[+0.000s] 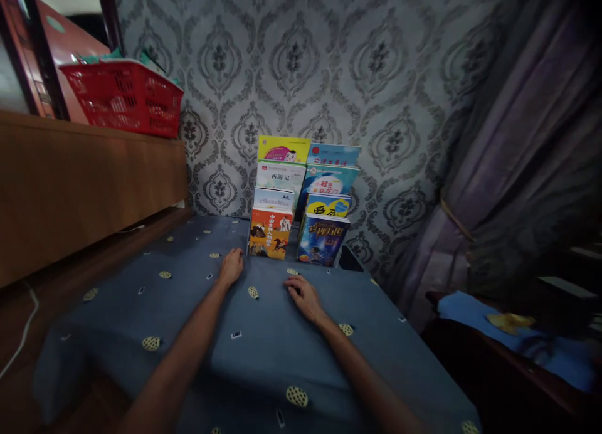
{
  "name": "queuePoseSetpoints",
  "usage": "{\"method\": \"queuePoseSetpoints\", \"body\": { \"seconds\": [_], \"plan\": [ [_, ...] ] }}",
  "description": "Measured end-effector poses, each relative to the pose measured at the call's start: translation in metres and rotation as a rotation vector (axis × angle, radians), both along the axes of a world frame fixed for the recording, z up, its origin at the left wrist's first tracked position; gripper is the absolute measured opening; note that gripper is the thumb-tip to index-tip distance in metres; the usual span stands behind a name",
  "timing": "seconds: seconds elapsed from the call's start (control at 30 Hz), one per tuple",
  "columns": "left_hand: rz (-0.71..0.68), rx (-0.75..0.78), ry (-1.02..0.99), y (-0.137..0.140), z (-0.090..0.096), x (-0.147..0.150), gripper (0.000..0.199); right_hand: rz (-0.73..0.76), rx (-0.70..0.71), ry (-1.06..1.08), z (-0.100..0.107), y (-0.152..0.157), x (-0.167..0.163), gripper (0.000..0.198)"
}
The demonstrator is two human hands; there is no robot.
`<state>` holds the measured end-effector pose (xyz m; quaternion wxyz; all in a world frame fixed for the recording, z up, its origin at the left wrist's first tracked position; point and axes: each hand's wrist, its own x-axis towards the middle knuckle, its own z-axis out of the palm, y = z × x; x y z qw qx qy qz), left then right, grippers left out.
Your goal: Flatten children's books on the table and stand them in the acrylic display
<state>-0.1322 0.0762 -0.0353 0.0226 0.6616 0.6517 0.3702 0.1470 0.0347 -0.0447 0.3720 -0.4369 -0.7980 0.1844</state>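
Observation:
My left hand rests on the blue-grey tablecloth, just left of the orange book's lower corner, fingers loosely bent and holding nothing. To its right lies my right hand, also on the cloth and empty, with thumb and fingers a little apart, in front of the books. Two stepped stacks of upright books stand beyond my hands. The left stack has an orange book in front, then pale covers and a yellow one. At the right stack's front is a dark blue book, with yellow and blue covers behind.
A dark flat object lies beside the right stack. On a wooden cabinet at the left sits a red basket. Patterned wallpaper backs the table, and a curtain hangs at the right above a blue cloth.

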Motion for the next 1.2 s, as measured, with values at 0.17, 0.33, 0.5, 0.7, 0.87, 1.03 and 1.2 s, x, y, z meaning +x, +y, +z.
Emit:
{"method": "queuePoseSetpoints", "body": {
  "seconds": [0.17,0.33,0.5,0.7,0.87,1.03,1.2],
  "plan": [
    [-0.009,0.003,-0.034,-0.001,0.000,0.000,0.026,0.009,-0.001,-0.020,0.001,-0.001,-0.001,0.030],
    [-0.022,0.028,-0.109,-0.001,-0.003,0.002,0.025,-0.001,-0.006,0.009,0.002,-0.001,-0.001,0.029],
    [-0.012,0.083,-0.252,0.009,0.002,0.001,0.023,0.021,0.001,0.032,0.003,-0.002,0.000,0.030],
    [-0.029,0.195,-0.468,0.043,0.035,-0.012,0.029,-0.023,0.008,0.125,-0.001,-0.006,0.000,0.034],
    [-0.121,0.307,-0.594,0.075,0.074,-0.013,0.035,-0.160,0.117,0.270,0.038,0.015,-0.012,0.046],
    [-0.248,0.463,-0.652,0.099,0.110,-0.001,0.039,-0.227,0.263,0.388,0.102,0.068,-0.031,0.060],
    [-0.196,0.489,-0.521,0.115,0.131,0.014,0.039,-0.211,0.190,0.470,0.123,0.113,-0.043,0.074]
  ]
}}
